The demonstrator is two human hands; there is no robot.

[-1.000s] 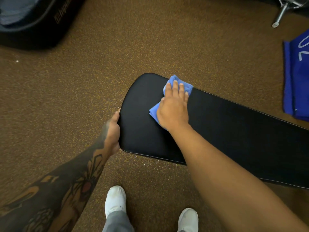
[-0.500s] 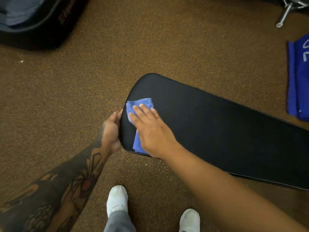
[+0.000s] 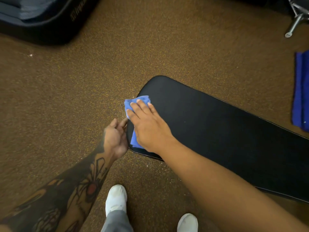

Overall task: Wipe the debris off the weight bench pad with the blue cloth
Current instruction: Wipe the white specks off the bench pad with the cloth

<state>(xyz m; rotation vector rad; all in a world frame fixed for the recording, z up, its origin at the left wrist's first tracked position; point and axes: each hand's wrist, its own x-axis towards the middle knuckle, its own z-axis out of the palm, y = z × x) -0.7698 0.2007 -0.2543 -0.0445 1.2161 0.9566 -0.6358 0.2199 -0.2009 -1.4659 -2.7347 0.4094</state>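
Note:
The black weight bench pad runs from the centre to the right edge, its rounded end pointing left. My right hand lies flat on the blue cloth, pressing it onto the pad's left end; the cloth sticks out past the fingertips and over the pad's edge. My left hand is cupped, palm up, against the pad's left edge just below the cloth, fingers apart and nothing visible in it. A tiny pale speck sits on the pad to the right of my hand.
Brown speckled carpet surrounds the bench. A dark bag lies at the top left, a metal leg at the top right, and a blue fabric at the right edge. My white shoes stand below the pad.
My right hand swept the cloth from the pad's far side down to its left end, and now the cloth hangs over the edge. My left hand turned from gripping the edge to a cupped palm.

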